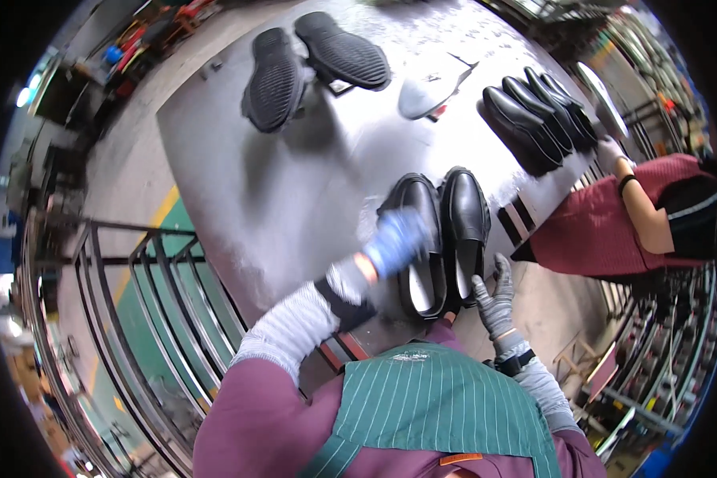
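Note:
A pair of black leather loafers stands at the table's near edge, toes pointing away from me: a left loafer and a right loafer. My left hand, blue at the fingers and smeared by motion, is over the left loafer's outer side; whether it grips anything is hidden. My right hand, in a grey glove, is beside the right loafer's heel, thumb and fingers apart. Its fingertips are close to the heel; contact is unclear.
On the grey table, two black shoes show their ridged soles at far left. Several black shoes stand at right beside a co-worker's gloved hand. A pale flat piece lies between. Metal racks flank the left.

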`<state>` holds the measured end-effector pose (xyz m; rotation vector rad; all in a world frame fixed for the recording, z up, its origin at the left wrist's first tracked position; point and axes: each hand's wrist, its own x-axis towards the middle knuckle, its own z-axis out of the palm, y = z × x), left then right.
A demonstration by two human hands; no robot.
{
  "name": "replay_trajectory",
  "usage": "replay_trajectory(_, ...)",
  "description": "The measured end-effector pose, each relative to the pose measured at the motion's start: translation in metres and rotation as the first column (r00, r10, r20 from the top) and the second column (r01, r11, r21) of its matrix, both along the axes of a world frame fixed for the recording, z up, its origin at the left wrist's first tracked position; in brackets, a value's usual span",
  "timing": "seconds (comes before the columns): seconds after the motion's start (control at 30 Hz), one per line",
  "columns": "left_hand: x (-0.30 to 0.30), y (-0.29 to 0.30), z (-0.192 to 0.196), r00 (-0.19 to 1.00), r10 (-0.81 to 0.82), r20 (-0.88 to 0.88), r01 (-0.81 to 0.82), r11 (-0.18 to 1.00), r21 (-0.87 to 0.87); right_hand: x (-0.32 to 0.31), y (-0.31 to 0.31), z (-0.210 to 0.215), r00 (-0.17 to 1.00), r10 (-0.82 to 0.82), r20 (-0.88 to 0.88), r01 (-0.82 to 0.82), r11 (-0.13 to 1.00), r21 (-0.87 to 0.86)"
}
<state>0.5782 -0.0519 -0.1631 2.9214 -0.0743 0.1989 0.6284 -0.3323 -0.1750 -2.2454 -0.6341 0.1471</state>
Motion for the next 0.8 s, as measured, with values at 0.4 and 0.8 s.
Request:
replay_trajectory(0.4, -0.145, -0.087, 0.012, 0.658, 0.706, -0.262, -0.734, 0.524, -0.432, 0.007, 0.026, 0.057, 0.379, 0.854, -0.356, -0.841, 0.478, 0.252)
replay_trajectory(0.8, -0.538, -0.33, 0.255, -0.358, 0.931, 0.078, -0.934, -0.358, -0.003, -0.005, 0.134, 0.029, 0.0, 0.957, -0.289, -0.962, 0.079, 0.262)
